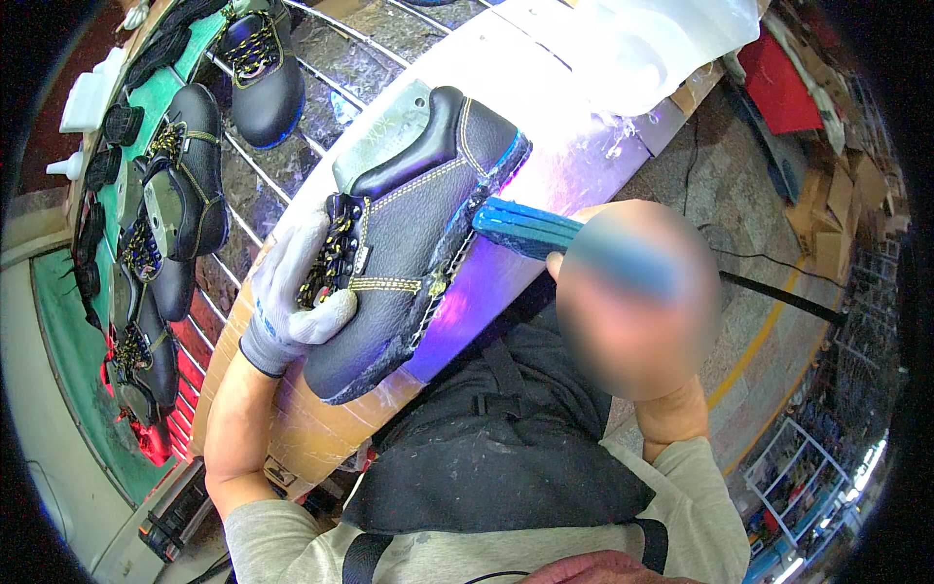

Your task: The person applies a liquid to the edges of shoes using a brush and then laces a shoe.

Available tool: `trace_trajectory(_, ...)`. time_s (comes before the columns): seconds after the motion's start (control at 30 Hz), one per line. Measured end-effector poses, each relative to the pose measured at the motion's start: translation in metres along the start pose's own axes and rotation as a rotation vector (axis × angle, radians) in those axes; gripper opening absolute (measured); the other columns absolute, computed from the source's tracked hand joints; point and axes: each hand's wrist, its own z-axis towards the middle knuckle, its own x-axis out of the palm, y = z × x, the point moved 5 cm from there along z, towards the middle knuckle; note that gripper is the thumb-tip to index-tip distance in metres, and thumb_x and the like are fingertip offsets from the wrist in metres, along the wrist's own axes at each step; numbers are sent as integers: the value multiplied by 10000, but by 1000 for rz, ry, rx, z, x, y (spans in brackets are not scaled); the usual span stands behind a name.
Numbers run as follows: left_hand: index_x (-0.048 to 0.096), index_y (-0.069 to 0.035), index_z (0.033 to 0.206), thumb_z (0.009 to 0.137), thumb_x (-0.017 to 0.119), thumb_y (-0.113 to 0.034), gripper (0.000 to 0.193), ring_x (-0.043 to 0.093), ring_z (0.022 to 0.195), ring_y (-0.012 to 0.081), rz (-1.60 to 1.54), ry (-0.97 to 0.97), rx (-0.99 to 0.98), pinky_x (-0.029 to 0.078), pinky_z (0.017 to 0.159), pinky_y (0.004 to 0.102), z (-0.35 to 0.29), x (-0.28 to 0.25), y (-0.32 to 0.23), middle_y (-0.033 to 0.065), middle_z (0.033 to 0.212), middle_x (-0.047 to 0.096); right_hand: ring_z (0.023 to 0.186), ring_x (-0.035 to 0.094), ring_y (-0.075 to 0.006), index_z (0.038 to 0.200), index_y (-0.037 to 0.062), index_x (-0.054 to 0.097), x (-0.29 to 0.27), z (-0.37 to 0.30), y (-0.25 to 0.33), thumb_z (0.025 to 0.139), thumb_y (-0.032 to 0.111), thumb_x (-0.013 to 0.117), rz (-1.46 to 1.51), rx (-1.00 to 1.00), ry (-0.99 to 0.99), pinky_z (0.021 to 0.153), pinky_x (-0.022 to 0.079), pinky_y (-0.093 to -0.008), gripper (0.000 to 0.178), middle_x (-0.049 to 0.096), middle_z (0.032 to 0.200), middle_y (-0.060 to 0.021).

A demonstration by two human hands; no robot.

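- A black leather work shoe (409, 229) lies tilted over the surface (316, 419), its toe angled toward the lower left and its heel toward the upper right; whether it touches the surface is hard to tell.
- The left hand (297, 292), in a pale grey glove, grips the shoe across its black-and-yellow laces (338, 243), the thumb pressed near the toe.
- The right hand (637, 311), largely blurred, holds a flat blue tool (528, 229), whose far end meets the lower edge of the shoe's side.
- A grey metal plate (384, 141) rises from the shoe's opening; pale stitching runs along the upper, and blue marks the edge by the heel.
- Violet light falls on the surface beside the shoe, near a translucent plastic container (662, 54) at the far end.
- To the left, more black work shoes (268, 92) sit along a metal rack (255, 170).
- The worker wears a black apron (496, 477) over a light shirt (696, 506); cardboard boxes (834, 209) stand at right.
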Motion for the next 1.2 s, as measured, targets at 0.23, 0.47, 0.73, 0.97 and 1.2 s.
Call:
trace_trajectory(0.23,587,81,1354,738,760,-310,751,621,1227,465,-42,-15,-6,458,1081,501,-1,-3,-4,297,1315,637,695,667,-249,921,-27,683,-4,-5,-1,788,0,814,41,45,-14,648,545,-325,189,687,832,-142)
trace_trajectory(0.47,521,52,1444,813,703,-336,763,487,1411,412,-201,36,-116,363,1178,449,8,-3,-17,280,1497,508,802,692,-216,1038,-52,692,13,-39,7,868,1,763,214,325,-80,736,554,-318,193,712,922,-148)
trace_trajectory(0.73,489,28,1484,861,685,-340,750,444,1453,389,-213,40,-89,325,1203,445,0,-2,-12,259,1547,465,882,710,-281,1042,-39,702,28,-76,21,860,6,785,253,214,-159,807,565,-361,206,730,979,-172)
trace_trajectory(0.97,551,49,1414,829,765,-336,732,525,1368,415,-98,18,-4,396,1154,461,-4,-6,-12,275,1452,548,796,711,-276,1005,-43,703,8,-41,18,827,-9,799,124,62,-120,732,570,-350,206,727,915,-170)
trace_trajectory(1.2,581,54,1376,803,801,-340,730,559,1315,447,-46,-9,36,426,1123,478,-12,-7,-9,299,1395,576,778,720,-279,965,-50,714,13,-36,7,799,-12,816,349,99,-144,710,580,-356,198,736,884,-168)
